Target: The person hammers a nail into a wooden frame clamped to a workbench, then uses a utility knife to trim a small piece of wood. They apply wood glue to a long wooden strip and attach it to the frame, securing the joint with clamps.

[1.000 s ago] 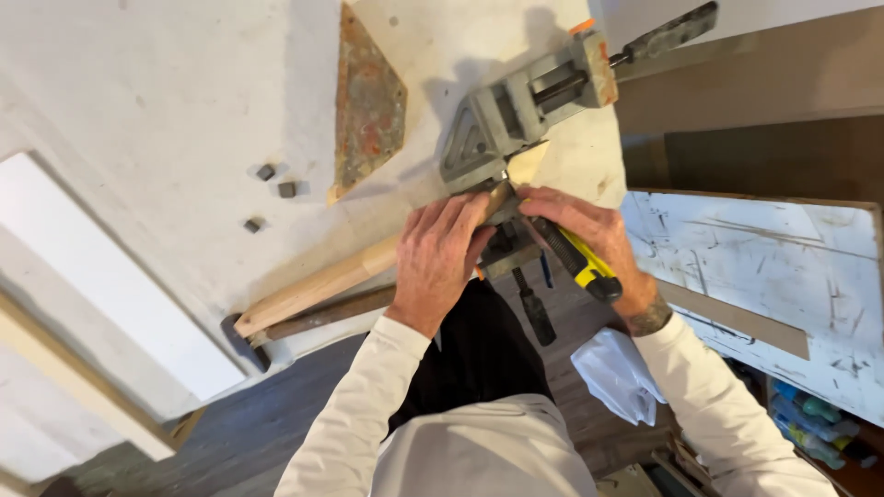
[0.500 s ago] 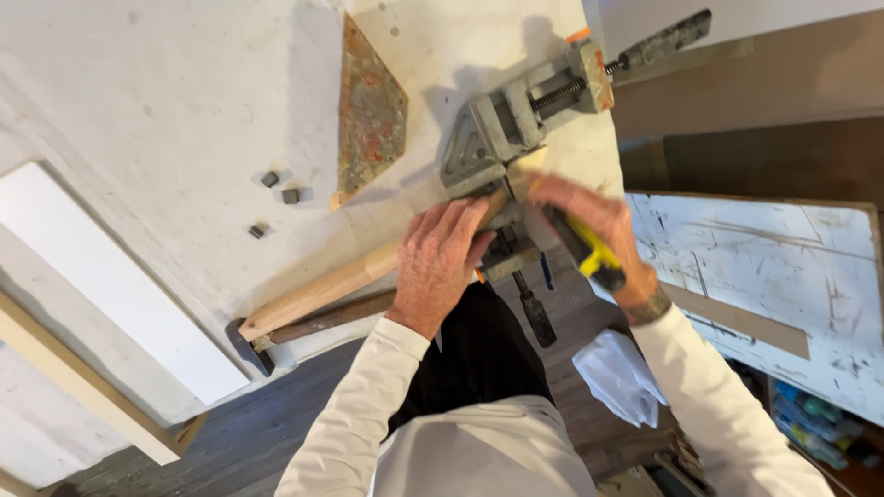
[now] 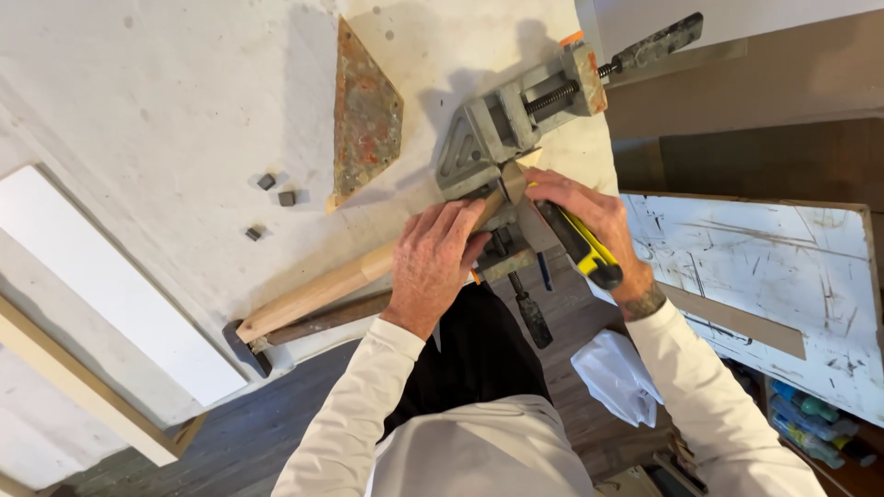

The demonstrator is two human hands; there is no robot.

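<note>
- Wooden and pale, a long round handle (image 3: 318, 290) lies slantwise across the white workbench (image 3: 166, 110), its far end held in the grey metal corner vise (image 3: 502, 138) at the bench edge.
- Left hand (image 3: 433, 267) lies palm down over the handle just beside the vise, fingers curled around the wood and pressing it down.
- Right hand (image 3: 589, 221) grips a yellow-and-black utility knife (image 3: 580, 247), fingertips reaching to the handle's clamped end; the blade itself is hidden by the fingers.
- Near end of the handle rests beside a dark hammer head (image 3: 244, 345) at the bench's front edge.
- A rusty triangular metal plate (image 3: 366, 115) lies on the bench, near the vise on its left.
- Three small dark blocks (image 3: 276, 189) sit apart from the plate, further left.
- A white board (image 3: 110, 285) lies along the bench's left part.
- A scratched white panel (image 3: 764, 276) stands to the right, with a crumpled white cloth (image 3: 612, 373) below it.
</note>
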